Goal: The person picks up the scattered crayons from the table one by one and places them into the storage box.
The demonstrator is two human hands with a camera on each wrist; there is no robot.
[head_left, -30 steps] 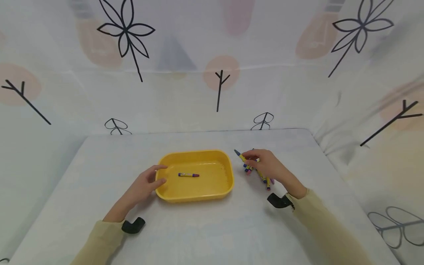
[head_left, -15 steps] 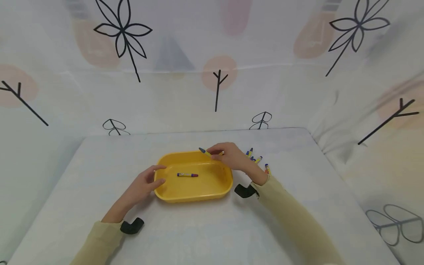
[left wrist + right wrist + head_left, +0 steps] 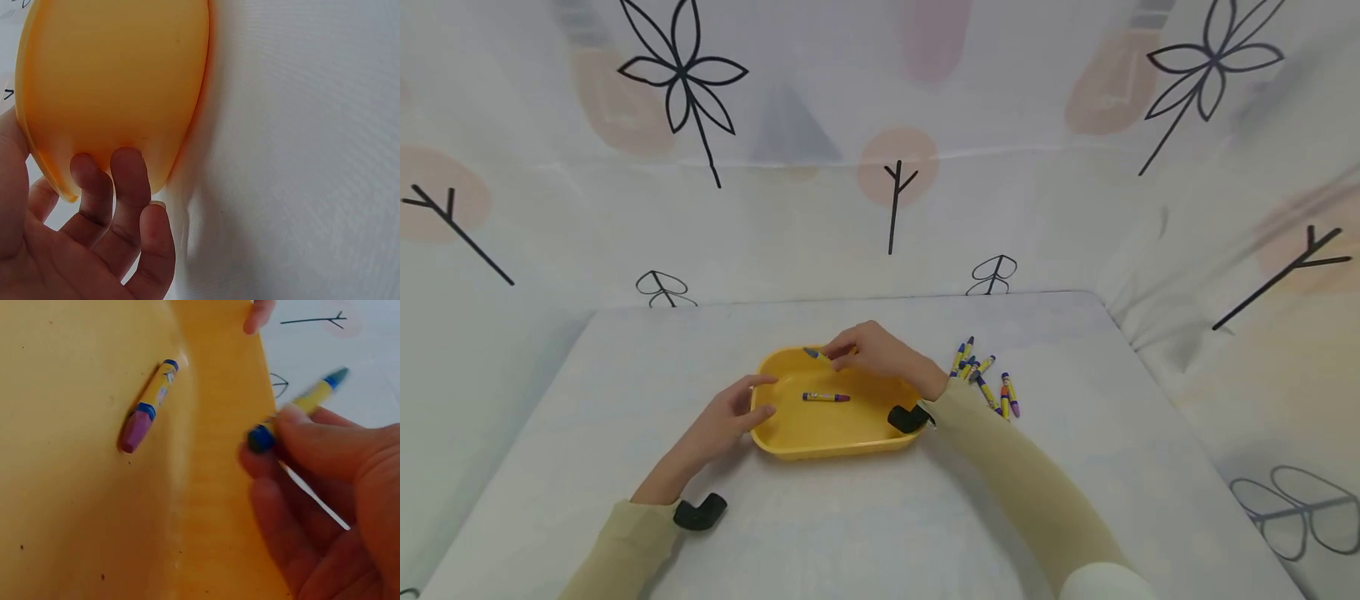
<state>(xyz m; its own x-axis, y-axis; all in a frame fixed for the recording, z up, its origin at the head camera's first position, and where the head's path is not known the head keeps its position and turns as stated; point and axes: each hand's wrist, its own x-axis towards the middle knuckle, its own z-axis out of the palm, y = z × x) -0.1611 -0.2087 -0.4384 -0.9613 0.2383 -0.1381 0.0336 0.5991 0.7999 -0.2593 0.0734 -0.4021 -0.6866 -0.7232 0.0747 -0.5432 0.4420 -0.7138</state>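
Beige long sleeves (image 3: 1000,467); black wrist cameras (image 3: 700,512).

A white table (image 3: 850,517) carries everything. A yellow tray (image 3: 820,425) sits on it near the middle, slightly toward the far edge. Just right of the tray, a loose cluster of crayons (image 3: 983,379) lies on the tabletop, fanned out and partly overlapping, nearer the far right corner than the near edge. A left hand (image 3: 722,421) rests on the table at the tray's left end, its fingers touching the tray's outer wall.
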